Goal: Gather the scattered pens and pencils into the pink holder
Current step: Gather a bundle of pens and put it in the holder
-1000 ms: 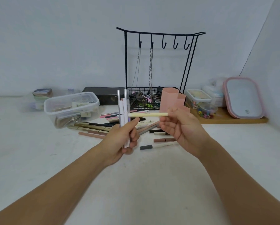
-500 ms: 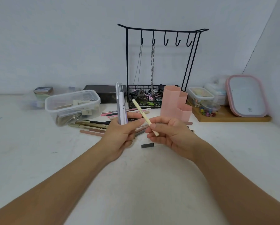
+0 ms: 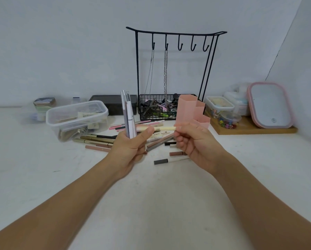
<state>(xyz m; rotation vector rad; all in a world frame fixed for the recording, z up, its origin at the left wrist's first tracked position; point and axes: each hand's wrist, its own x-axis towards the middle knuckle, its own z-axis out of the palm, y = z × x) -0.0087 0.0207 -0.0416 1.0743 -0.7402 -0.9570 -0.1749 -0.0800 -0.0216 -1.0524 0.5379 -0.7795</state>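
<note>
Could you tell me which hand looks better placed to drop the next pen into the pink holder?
Right, probably. The right hand pinches a single cream pen just in front of the pink holder, while the left hand sits farther from it, gripping an upright bundle of pens.

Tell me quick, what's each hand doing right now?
Left hand: closed around an upright bundle of pens.
Right hand: fingertips pinching one end of a pale yellow pen, held roughly level.

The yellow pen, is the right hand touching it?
Touching. The head view shows the right hand pinching one end of the yellow pen between its fingertips, with the pen lying level toward the left hand.
</note>
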